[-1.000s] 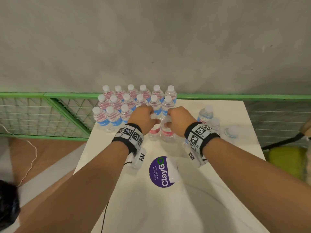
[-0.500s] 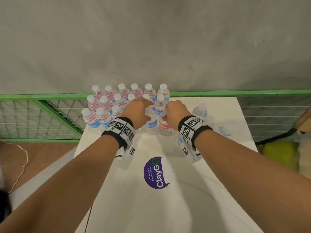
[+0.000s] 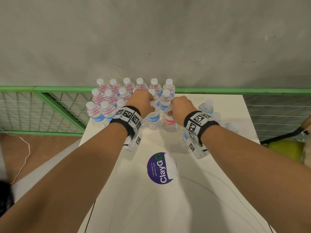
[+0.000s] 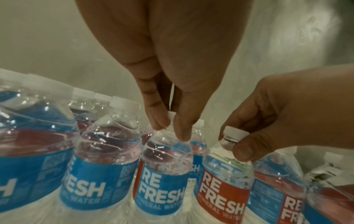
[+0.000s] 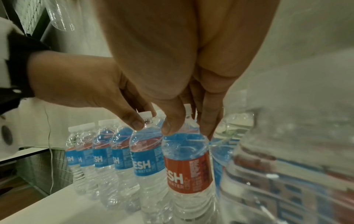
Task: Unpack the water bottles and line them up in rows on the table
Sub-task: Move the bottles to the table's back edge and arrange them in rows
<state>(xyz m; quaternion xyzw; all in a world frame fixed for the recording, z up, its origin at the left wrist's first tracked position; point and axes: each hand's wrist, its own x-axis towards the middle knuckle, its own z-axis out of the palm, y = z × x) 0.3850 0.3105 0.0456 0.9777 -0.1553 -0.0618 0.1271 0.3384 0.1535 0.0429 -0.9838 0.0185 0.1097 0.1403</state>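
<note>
Water bottles [image 3: 152, 117] upright, both hands [image 3: 142, 102] pinching necks

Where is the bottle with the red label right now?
In the head view, the red-label bottle stands in the front row, right of a blue-label bottle, its neck pinched by the right hand.

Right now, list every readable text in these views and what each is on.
"ClayGo", "Let's keep our pantries clean": round purple sticker on the white table.
"RE FRESH", "MINERAL WATER": blue-label clear plastic bottle, pinched by the left hand.
"RE FRESH": red-label clear plastic bottle, pinched by the right hand.
Fine print on bottle labels: too small.
Wristband squares: codes, no words.
</note>
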